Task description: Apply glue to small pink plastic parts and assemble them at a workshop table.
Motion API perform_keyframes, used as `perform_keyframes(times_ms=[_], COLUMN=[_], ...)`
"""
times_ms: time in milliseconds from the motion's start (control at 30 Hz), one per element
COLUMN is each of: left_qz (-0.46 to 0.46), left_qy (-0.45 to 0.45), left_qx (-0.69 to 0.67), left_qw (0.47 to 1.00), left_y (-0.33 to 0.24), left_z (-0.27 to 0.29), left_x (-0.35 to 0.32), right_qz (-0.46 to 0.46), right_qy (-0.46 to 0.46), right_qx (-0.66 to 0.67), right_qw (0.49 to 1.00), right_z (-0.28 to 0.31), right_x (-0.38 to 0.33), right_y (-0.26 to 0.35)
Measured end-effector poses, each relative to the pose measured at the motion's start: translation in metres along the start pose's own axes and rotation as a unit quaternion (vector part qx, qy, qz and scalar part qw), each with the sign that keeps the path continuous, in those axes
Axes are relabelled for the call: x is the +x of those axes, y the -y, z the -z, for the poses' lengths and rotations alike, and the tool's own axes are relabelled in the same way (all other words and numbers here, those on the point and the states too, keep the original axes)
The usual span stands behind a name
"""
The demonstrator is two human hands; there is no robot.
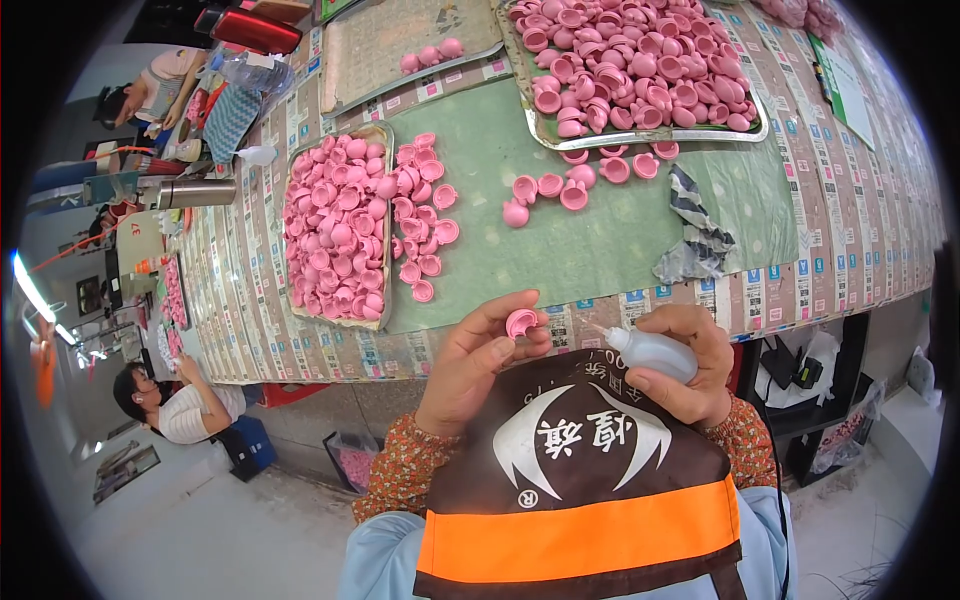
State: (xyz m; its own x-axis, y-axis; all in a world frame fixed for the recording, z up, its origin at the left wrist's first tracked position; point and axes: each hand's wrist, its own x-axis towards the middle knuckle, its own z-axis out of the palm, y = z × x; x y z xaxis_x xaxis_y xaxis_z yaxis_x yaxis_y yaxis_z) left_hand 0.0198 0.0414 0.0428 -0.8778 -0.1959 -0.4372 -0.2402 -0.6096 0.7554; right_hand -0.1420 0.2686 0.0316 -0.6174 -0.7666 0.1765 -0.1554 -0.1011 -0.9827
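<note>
Between the fingertips of my left hand [483, 355] is a small pink hollow plastic piece [520, 323], its cup-like opening showing. My right hand [697, 370] is wrapped round a translucent squeeze bottle [655, 353] with a thin nozzle. The nozzle points left toward the pink piece, with a gap between them. Both hands are over my dark apron, just off the table's near edge. Ahead lies a green cloth [480, 150] with several loose pink pieces [574, 194] on it.
A metal tray [650, 136] heaped with pink pieces stands at the far right, another heaped tray [386, 240] at the left. Behind is a tray [350, 75] with a few pieces. A crumpled striped rag [695, 235] lies right. Other people [195, 405] sit at far left.
</note>
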Motion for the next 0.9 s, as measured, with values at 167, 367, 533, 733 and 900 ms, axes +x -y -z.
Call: perform_keyframes(times_ms=[167,367,533,733,900], left_qz=[0.014,0.042,0.051,0.052,0.058], left_qy=[0.006,0.01,0.013,0.005,0.007], left_qx=[-0.07,-0.137,-0.135,-0.132,-0.129], left_qw=[0.997,0.99,0.989,0.99,0.99], left_y=[0.001,0.005,0.0085,0.008,0.0083], left_z=[0.0006,-0.0011,-0.0005,-0.004,-0.0065], left_x=[0.0005,0.0029,0.003,0.003,0.0045], right_qz=[-0.025,-0.011,-0.005,-0.011,0.003], right_qy=[0.024,0.018,0.019,0.026,0.039], right_qx=[0.016,0.004,-0.009,0.007,0.007], right_qw=[0.999,1.0,1.0,1.0,0.999], right_z=[0.0005,-0.0002,0.0001,0.0003,-0.0015], right_x=[-0.0028,-0.003,-0.003,-0.0023,-0.0002], right_y=[0.0006,-0.002,-0.0022,0.0002,-0.0002])
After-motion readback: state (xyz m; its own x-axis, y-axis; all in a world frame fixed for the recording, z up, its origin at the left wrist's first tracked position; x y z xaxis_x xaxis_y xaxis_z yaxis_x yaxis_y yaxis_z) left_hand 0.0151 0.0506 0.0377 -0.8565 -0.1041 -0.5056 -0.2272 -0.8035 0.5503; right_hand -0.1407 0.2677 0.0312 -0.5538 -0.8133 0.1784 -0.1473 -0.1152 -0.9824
